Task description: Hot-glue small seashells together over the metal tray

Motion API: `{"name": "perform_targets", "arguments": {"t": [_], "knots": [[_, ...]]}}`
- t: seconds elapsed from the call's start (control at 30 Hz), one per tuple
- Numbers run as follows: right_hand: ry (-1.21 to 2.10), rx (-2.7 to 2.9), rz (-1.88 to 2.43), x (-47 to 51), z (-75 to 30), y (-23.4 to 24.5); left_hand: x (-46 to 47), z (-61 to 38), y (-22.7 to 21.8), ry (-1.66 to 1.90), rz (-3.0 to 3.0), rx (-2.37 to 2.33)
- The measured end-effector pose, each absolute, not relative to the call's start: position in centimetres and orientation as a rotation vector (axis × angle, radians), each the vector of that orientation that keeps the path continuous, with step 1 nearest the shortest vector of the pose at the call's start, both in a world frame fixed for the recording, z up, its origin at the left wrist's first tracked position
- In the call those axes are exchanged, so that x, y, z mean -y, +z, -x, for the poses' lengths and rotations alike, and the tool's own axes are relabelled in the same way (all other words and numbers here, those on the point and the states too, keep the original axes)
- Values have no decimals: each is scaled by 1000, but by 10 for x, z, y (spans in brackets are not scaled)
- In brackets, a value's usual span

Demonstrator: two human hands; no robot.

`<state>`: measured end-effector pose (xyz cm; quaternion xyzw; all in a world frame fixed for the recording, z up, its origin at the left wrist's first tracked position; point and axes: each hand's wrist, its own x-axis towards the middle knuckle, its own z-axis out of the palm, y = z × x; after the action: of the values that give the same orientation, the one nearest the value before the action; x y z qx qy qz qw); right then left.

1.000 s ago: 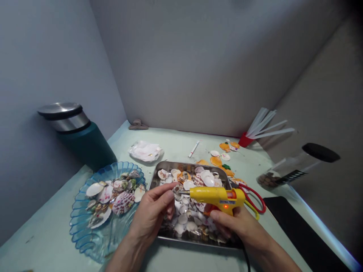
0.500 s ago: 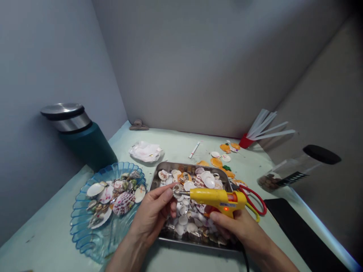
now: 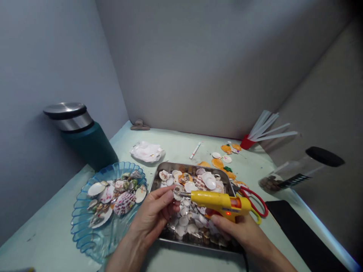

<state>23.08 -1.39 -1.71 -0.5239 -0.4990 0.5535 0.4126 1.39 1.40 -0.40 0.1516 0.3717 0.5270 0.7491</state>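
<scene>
**Hands ease the glue gun [image 3: 218,200] lower over the tray [image 3: 154,177]**

Both hands have sunk slightly since a second ago. On the pale green bench [image 3: 176,145] the steel tray of shells sits beside a blue dish [image 3: 82,223]. The right hand [image 3: 241,230] grips the yellow glue gun. Its nozzle touches a small shell [image 3: 178,193] pinched in the left hand [image 3: 153,219] fingers above the tray.

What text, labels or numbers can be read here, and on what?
No text reads clearly.
Glue gun in the right hand: any marking too blurred to read.
Jar: black label with white marks, too small to read.
White stick: any print too small to read.
Shell in the left hand: no print seen.
</scene>
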Motion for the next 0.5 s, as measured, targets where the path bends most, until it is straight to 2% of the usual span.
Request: {"name": "perform_targets", "arguments": {"t": [0.5], "knots": [[1389,1224,1289,15,-229,-16,-13,-12,-5,1128,-324,-787]]}}
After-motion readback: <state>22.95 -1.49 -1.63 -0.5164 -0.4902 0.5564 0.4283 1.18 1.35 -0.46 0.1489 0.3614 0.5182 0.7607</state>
